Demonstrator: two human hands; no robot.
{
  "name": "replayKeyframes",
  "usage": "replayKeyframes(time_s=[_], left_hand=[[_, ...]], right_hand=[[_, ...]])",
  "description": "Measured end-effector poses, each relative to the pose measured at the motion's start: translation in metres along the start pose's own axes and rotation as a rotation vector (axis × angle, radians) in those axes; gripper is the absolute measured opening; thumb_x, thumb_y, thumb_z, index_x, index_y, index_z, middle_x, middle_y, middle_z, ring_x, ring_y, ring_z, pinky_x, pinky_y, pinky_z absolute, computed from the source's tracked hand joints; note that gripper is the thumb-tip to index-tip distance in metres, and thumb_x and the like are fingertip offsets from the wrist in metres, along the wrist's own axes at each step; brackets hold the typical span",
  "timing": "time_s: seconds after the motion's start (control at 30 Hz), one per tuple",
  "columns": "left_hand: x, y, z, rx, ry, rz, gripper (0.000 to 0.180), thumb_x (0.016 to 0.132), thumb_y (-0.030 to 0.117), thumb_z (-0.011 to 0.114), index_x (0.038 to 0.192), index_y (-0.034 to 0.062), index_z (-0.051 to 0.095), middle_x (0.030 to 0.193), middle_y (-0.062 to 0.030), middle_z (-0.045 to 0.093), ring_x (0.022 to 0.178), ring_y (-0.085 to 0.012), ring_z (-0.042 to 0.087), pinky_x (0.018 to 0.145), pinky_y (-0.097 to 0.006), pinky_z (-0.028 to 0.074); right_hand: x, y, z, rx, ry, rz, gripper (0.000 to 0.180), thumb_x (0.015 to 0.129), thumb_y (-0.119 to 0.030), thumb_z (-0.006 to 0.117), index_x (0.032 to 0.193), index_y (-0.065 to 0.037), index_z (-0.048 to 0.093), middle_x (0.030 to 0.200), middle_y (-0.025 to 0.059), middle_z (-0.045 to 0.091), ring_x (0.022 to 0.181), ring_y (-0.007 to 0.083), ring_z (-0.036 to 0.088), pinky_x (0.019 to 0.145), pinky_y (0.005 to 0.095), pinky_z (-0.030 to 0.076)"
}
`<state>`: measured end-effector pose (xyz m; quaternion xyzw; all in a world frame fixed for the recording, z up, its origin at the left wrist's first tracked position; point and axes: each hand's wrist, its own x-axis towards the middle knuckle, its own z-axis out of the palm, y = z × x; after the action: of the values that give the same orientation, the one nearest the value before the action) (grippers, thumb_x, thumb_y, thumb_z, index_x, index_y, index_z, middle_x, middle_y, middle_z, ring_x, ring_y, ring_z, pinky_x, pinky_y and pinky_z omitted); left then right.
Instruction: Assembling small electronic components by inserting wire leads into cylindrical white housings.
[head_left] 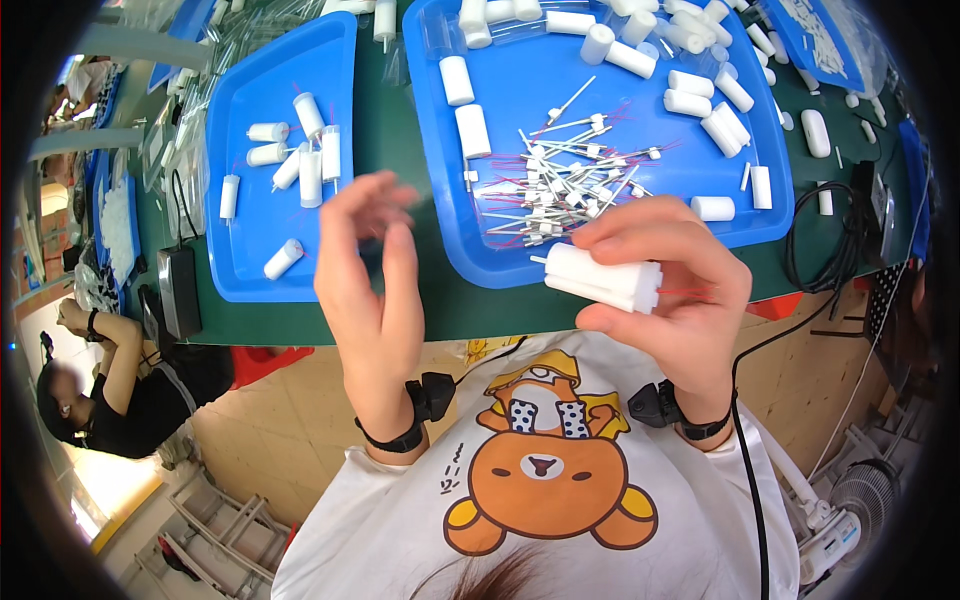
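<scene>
My right hand (672, 290) grips a small bundle of white plastic cylinders (604, 279) lying sideways, with thin red wires sticking out at their right end. It hovers at the near edge of the right blue tray (440, 170), which holds a heap of thin white pins with red wires (560, 180) and several loose white cylinders (472, 130). My left hand (372, 290) is raised between the two trays, fingers apart and blurred, holding nothing. The left blue tray (250, 250) carries several finished white cylinders (310, 165).
The trays rest on a dark green table (390, 130). Black cables (830, 240) coil at the right edge. Another person (110, 390) sits at the lower left. More blue trays (830, 40) stand at the far right and far left. A small white fan (850, 500) sits on the floor.
</scene>
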<state>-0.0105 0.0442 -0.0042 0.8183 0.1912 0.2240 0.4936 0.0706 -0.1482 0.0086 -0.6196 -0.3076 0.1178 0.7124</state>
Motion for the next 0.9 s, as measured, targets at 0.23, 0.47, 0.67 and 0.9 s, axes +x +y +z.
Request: replayKeyframes(time_s=[0.23,0.47,0.67,0.9], left_hand=[[-0.008,0.018,0.001,-0.198,-0.493,0.212,0.034,0.075,0.005,0.057,0.108,-0.0022,0.055,0.076,-0.0095,0.049,0.065,-0.0187,0.049,0.058,-0.028,0.04],[-0.01,0.017,0.01,-0.109,-0.47,0.364,0.04,0.068,0.013,0.073,0.103,-0.0006,0.06,0.075,-0.0078,0.05,0.063,-0.0216,0.051,0.052,-0.03,0.042],[-0.013,0.012,0.013,0.107,-0.469,0.448,0.038,0.067,0.018,0.073,0.099,0.0003,0.059,0.074,-0.0077,0.049,0.062,-0.0228,0.052,0.052,-0.031,0.042],[-0.015,0.019,0.006,-0.074,-0.611,0.36,0.033,0.073,0.019,0.07,0.097,-0.0006,0.057,0.075,-0.0095,0.051,0.061,-0.0243,0.054,0.052,-0.032,0.043]], right_hand=[[-0.001,-0.01,0.007,-0.028,0.005,-0.01,0.034,0.062,0.006,0.076,0.094,0.002,0.064,0.093,0.012,0.064,0.087,0.0207,0.062,0.073,0.0284,0.051],[0.0,-0.012,0.005,-0.213,-0.068,-0.077,0.029,0.063,0.002,0.076,0.09,-0.001,0.066,0.09,0.0107,0.065,0.08,0.0212,0.063,0.067,0.0282,0.05],[0.0,-0.008,0.002,-0.232,-0.136,-0.07,0.029,0.063,-0.001,0.077,0.09,-0.001,0.066,0.089,0.0099,0.065,0.079,0.0209,0.062,0.065,0.0281,0.051],[-0.008,-0.004,0.008,-0.023,-0.087,0.116,0.033,0.063,-0.007,0.079,0.094,-0.006,0.068,0.095,0.0063,0.06,0.081,0.0159,0.058,0.065,0.0265,0.049]])
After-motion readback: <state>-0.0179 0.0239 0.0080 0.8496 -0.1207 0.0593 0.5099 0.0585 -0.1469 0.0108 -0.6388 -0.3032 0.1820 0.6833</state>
